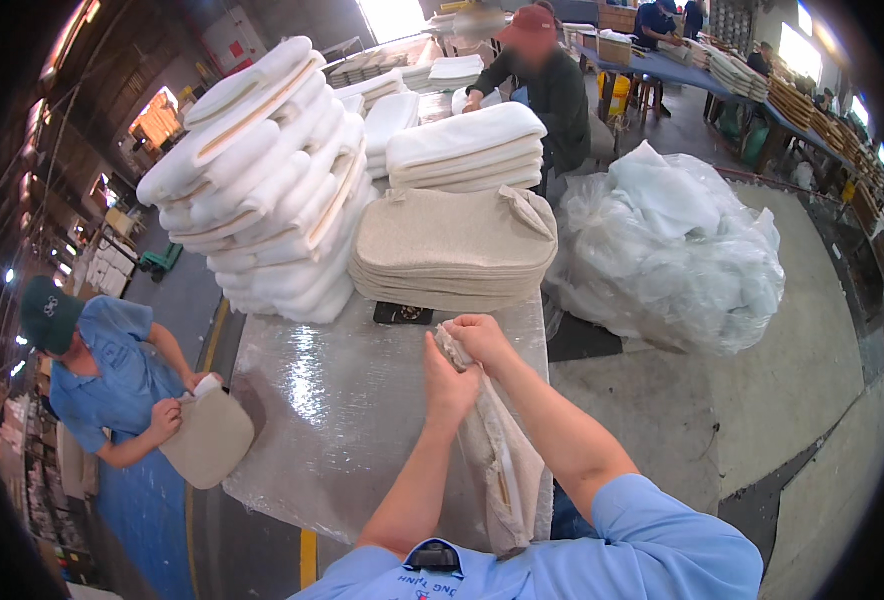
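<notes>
A beige fabric cover point(492, 440) hangs folded lengthwise from my two hands toward my body, a pale strip running along its opening. My left hand point(449, 388) is closed around its upper end from the left. Just above, the fingers of my right hand point(477, 338) pinch the same end near the tip. Right beyond my hands lies a neat stack of flat beige fabric pieces point(452, 250), the top one with a folded corner. A small black flat item point(402, 314) sits at that stack's front edge.
Tall piles of white padding point(252, 190) and a lower stack of white pads point(467, 150) stand on the plastic-covered table point(312, 420). A big clear plastic bag point(672, 260) bulges at the right. One co-worker point(122, 370) handles a beige cushion at left; another person point(542, 90) works beyond.
</notes>
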`<action>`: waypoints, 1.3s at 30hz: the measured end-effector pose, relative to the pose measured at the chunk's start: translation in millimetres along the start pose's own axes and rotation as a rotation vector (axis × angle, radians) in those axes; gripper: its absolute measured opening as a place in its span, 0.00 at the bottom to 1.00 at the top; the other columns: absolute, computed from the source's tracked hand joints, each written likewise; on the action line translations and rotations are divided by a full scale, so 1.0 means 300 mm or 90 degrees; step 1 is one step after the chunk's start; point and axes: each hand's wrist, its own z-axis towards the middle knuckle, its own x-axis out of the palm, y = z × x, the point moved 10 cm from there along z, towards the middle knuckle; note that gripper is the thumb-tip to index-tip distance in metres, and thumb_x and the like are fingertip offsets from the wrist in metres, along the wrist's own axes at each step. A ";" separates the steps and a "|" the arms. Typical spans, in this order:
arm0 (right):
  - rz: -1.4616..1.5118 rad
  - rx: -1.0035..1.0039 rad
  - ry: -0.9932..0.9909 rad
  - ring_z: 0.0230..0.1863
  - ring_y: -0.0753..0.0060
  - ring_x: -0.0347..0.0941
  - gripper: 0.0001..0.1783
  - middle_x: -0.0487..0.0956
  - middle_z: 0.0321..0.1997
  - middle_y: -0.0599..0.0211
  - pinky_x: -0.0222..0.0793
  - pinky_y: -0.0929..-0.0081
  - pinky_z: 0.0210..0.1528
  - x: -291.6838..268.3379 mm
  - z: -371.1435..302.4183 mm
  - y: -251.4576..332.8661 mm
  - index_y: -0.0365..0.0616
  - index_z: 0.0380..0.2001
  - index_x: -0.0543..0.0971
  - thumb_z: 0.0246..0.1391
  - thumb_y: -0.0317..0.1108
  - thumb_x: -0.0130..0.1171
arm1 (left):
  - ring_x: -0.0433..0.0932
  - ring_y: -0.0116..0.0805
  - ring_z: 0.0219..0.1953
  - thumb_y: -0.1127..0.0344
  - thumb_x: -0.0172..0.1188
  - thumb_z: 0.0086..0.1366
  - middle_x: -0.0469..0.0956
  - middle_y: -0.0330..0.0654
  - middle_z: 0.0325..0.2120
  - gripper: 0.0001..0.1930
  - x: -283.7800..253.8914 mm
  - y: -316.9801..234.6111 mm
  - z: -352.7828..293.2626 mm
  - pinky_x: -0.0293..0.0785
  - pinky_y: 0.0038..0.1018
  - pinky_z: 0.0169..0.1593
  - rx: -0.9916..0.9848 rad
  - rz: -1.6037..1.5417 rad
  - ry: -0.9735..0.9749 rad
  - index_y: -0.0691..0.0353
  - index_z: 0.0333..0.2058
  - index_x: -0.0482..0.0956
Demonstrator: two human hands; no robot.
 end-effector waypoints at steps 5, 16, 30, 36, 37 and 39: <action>0.011 0.038 0.001 0.34 0.78 0.76 0.11 0.84 0.34 0.69 0.73 0.74 0.38 -0.022 0.017 0.008 0.38 0.36 0.86 0.67 0.36 0.65 | 0.84 0.52 0.52 0.63 0.60 0.69 0.84 0.59 0.48 0.23 -0.096 0.058 0.070 0.78 0.42 0.56 -0.084 -0.069 -0.003 0.69 0.59 0.76; 0.081 -0.137 -0.104 0.37 0.81 0.74 0.13 0.83 0.40 0.70 0.72 0.76 0.41 0.013 0.007 -0.037 0.37 0.41 0.83 0.73 0.36 0.58 | 0.84 0.38 0.38 0.59 0.54 0.79 0.87 0.48 0.36 0.19 -0.062 0.145 0.100 0.78 0.36 0.45 -0.213 -0.352 -0.127 0.73 0.45 0.84; 0.045 -0.181 -0.103 0.48 0.70 0.75 0.09 0.80 0.48 0.62 0.71 0.71 0.53 0.064 -0.098 -0.009 0.37 0.36 0.81 0.72 0.29 0.56 | 0.79 0.40 0.51 0.61 0.50 0.82 0.79 0.46 0.44 0.14 -0.079 0.139 0.028 0.73 0.37 0.58 -0.028 -0.365 -0.253 0.65 0.39 0.74; 0.009 -0.203 -0.113 0.48 0.67 0.75 0.08 0.81 0.45 0.61 0.71 0.69 0.53 0.056 -0.116 0.010 0.38 0.35 0.80 0.71 0.28 0.57 | 0.78 0.41 0.49 0.62 0.52 0.81 0.78 0.46 0.44 0.11 -0.080 0.140 0.010 0.73 0.38 0.58 -0.007 -0.391 -0.263 0.63 0.40 0.76; -0.037 -0.260 -0.115 0.48 0.66 0.75 0.08 0.81 0.44 0.60 0.71 0.69 0.53 0.056 -0.123 0.039 0.38 0.36 0.80 0.71 0.28 0.58 | 0.78 0.43 0.49 0.62 0.54 0.80 0.78 0.47 0.45 0.11 -0.087 0.127 0.015 0.73 0.38 0.57 0.007 -0.387 -0.265 0.64 0.42 0.77; -0.068 -0.302 -0.126 0.50 0.62 0.76 0.07 0.83 0.45 0.59 0.72 0.68 0.54 0.053 -0.116 0.056 0.38 0.36 0.81 0.70 0.28 0.59 | 0.78 0.44 0.49 0.63 0.55 0.79 0.78 0.48 0.44 0.10 -0.094 0.104 0.039 0.73 0.38 0.57 0.019 -0.315 -0.235 0.65 0.43 0.77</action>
